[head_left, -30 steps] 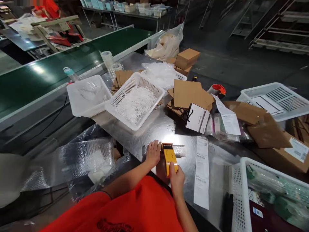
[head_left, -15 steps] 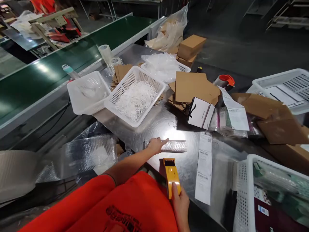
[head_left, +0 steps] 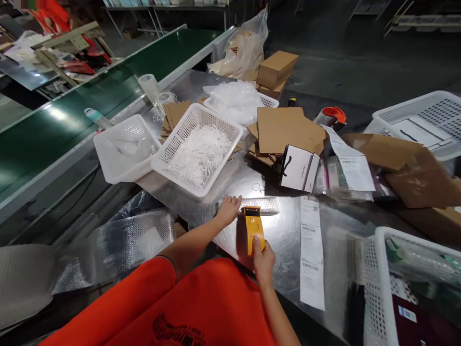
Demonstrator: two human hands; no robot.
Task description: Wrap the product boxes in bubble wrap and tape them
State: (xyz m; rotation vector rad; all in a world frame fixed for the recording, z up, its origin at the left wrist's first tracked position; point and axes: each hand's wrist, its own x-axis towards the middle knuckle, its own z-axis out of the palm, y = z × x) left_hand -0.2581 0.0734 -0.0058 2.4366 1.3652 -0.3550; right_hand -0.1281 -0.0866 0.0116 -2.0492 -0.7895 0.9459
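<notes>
A narrow bubble-wrapped package (head_left: 268,205) lies flat on the metal table. My left hand (head_left: 229,210) rests on its left end, with the fingers stretched out over the wrap. My right hand (head_left: 264,257) is closed round a yellow tape dispenser (head_left: 254,230). The front end of the dispenser is at the near edge of the package, to the right of my left hand. Whether it touches the wrap I cannot tell.
A strip of printed labels (head_left: 311,250) lies to the right. Beyond stand a white basket of shredded paper (head_left: 162,161), flat cardboard (head_left: 279,129) and a white paper bag (head_left: 297,168). Another basket (head_left: 382,269) is at the near right. A green conveyor (head_left: 118,72) runs along the left.
My right hand has brought the tape dispenser forward to the package. My left hand has shifted slightly, its fingers now pointing farther forward. The view has moved a little.
</notes>
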